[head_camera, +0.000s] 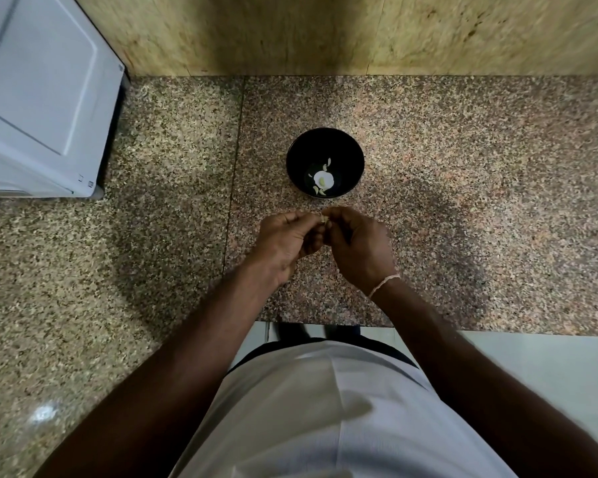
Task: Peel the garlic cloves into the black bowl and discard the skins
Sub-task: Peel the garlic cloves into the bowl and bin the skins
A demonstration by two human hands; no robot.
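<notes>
- Black bowl [325, 163]: on the bench [463, 201], just beyond the hands; holds a few pale pieces, seemingly peeled garlic [323, 179] (some may be skin; too small to tell).
- Garlic clove [324, 219]: pinched between the fingertips of both hands, near the bowl's rim, only a pale sliver showing.
- Left hand [287, 239]: grip curled, fingertips closed on the clove.
- Right hand [356, 243]: grip curled likewise, pinching the same clove; thread band at the wrist.
- Progress, as judged: partway; some pieces in the bowl, this clove mid-peel. No unpeeled stock or skin pile in view, so what remains cannot be told.
- Bench: speckled granite slabs, seam left of the bowl.
- Room: mottled stone wall [325, 32] far; white appliance [42, 98] far left.
</notes>
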